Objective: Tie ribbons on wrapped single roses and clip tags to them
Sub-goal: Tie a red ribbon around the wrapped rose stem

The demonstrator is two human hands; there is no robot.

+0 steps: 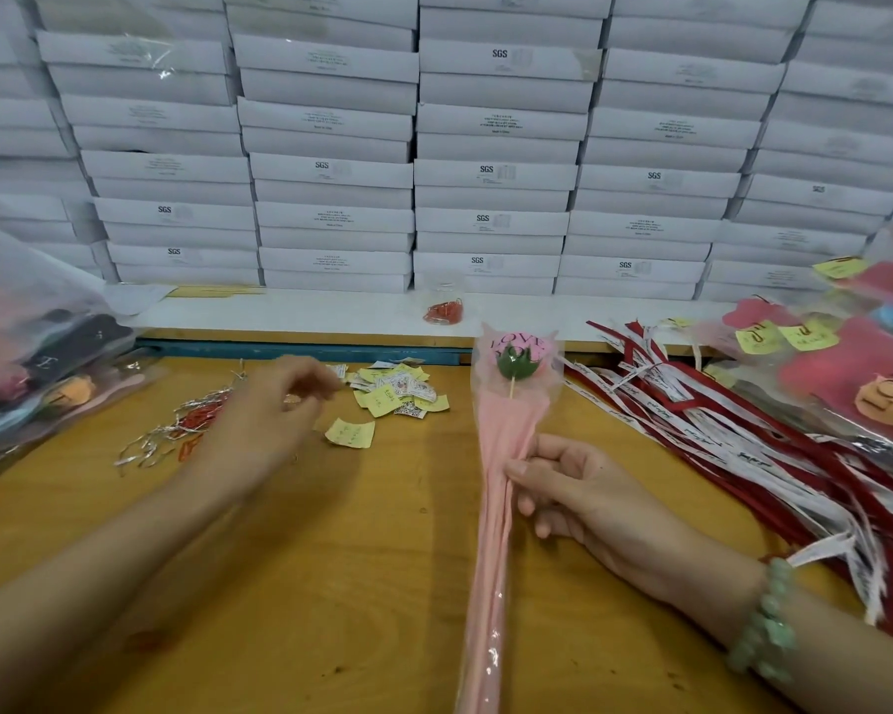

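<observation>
Wrapped rose (pixel 503 435) stands just toward 4 o'clock of the view's centre. Its pink sleeve runs from the bottom edge up to a green-based bloom under clear film printed LOVE.

At 9 o'clock, a heap of plastic bags (pixel 47 347) holding dark and coloured items lies on the left end of the wooden counter (pixel 331 559). Just at 3 o'clock of the heap, silver wire ties (pixel 148 445) and red paper clips (pixel 199 417) lie scattered together. The left hand (pixel 274 404) hovers over that scatter, blurred, its fingers loosely curled with thumb and forefinger close together. Whether it pinches anything I cannot tell.

At 3 o'clock of that hand sits a pile of yellow tags (pixel 398 391), some white with printed codes. 1 single tag (pixel 350 432) lies apart at 7 o'clock of the pile. A small bag (pixel 443 307) of red clips rests on the white ledge (pixel 290 314) at 11 o'clock of the rose's bloom.

The right hand (pixel 578 492) grips the gathered sleeve about midway up, thumb across the front and fingers curled round from the right. A green bead bracelet (pixel 766 620) circles its wrist.

At 3 o'clock of the rose, red and white ribbons (pixel 717 420) fan across the counter. Beyond them, at the right edge, lie clear packets (pixel 846 378) of pink and orange pieces bearing yellow notes.

A wall of stacked white boxes (pixel 491 172) fills the whole 12 o'clock side.
</observation>
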